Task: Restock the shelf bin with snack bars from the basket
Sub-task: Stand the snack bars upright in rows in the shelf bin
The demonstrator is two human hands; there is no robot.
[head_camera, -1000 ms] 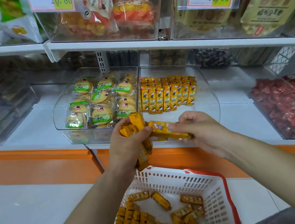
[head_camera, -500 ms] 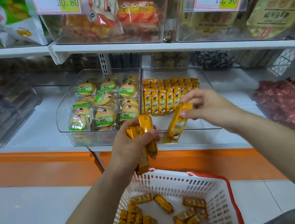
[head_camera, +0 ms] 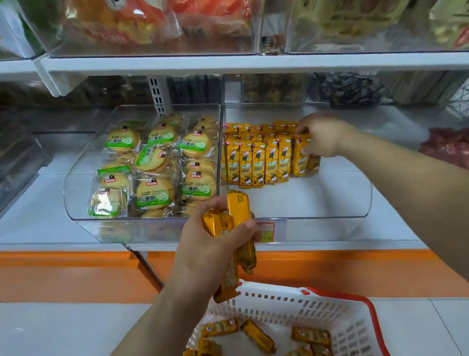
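Note:
My left hand (head_camera: 205, 248) grips a bunch of yellow snack bars (head_camera: 238, 214) in front of the clear shelf bin (head_camera: 344, 213). Inside the bin, a row of yellow snack bars (head_camera: 257, 161) stands upright along the back. My right hand (head_camera: 323, 134) reaches into the bin and pinches one yellow bar (head_camera: 302, 157) at the right end of that row. Below, the white basket with a red rim (head_camera: 348, 298) holds several more yellow bars (head_camera: 258, 337).
The bin's left compartment holds green-labelled round biscuits (head_camera: 153, 168). A white shelf edge (head_camera: 246, 63) with packed bins runs overhead. Red wrapped sweets (head_camera: 463, 149) sit at the right. An orange band (head_camera: 66, 275) runs below the shelf.
My right hand has carried one bar from in front of the left hand up into the bin, to the right end of the standing row. The left hand stays put with its bunch.

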